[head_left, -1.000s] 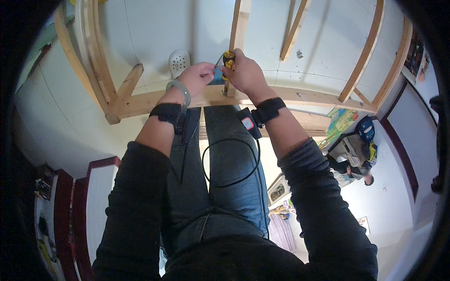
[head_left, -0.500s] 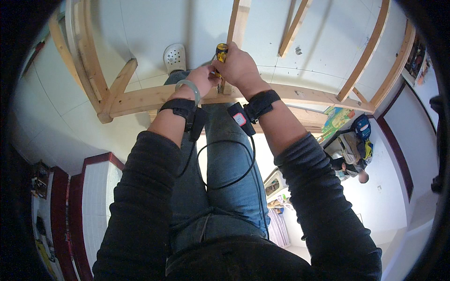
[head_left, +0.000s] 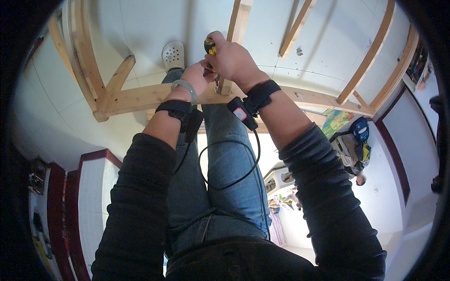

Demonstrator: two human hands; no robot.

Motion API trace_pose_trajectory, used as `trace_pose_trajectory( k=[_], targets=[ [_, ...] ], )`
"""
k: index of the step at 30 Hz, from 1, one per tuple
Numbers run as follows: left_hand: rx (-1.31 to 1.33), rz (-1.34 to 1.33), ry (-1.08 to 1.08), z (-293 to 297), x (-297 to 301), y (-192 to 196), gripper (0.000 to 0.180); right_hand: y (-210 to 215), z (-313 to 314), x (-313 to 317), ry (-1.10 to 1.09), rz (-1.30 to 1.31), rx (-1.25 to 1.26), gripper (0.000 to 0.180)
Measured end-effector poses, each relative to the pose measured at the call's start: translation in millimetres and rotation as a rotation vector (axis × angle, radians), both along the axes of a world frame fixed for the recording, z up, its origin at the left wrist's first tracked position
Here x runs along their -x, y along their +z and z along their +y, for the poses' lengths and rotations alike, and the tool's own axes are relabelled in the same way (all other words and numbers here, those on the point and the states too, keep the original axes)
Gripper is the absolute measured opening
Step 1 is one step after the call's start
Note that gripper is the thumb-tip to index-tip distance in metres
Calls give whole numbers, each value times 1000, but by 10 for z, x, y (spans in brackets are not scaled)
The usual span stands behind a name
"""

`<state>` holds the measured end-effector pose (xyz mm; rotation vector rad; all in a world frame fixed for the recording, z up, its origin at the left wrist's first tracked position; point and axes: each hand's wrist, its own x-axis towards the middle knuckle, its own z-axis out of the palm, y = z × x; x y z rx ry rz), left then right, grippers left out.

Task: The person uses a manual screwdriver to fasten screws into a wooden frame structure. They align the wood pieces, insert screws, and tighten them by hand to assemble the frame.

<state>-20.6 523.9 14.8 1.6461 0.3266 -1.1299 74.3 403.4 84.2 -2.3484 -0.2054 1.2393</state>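
Note:
My right hand (head_left: 234, 61) is closed round the black and yellow handle of a screwdriver (head_left: 209, 45), whose end pokes out beside the thumb. Just below, my left hand (head_left: 198, 77) has its fingers pinched together at the lower part of the same tool; the shaft and tip are mostly hidden by the fingers. Both hands are over a pale wooden beam (head_left: 154, 96) of a frame, where an upright wooden slat (head_left: 239, 23) joins it. A small metal bracket (head_left: 217, 89) shows at that joint, close under the hands.
More slats (head_left: 297, 28) and an angled brace (head_left: 119, 77) belong to the wooden frame. My foot in a white clog (head_left: 173, 56) stands on the tiled floor beyond the beam. A black cable (head_left: 225, 188) loops over my jeans. At the right, a person (head_left: 360, 179) is partly visible.
The screwdriver handle has tilted and moved left, with my right hand turning over it. My left hand has shifted slightly left with the tool.

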Motion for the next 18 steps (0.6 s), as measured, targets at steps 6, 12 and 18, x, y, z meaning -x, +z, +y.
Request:
trace_pose_trajectory(
  k=[6, 12, 18],
  targets=[
    [-55, -14, -21, 221, 109, -4, 37, -40, 198, -68, 383, 103, -143, 50],
    [-139, 45, 318, 410, 299, 69, 37, -128, 421, -103, 518, 103, -242, 48],
    [22, 495, 847, 327, 320, -20, 23, -71, -301, 173, -588, -314, -65, 15]
  ],
)
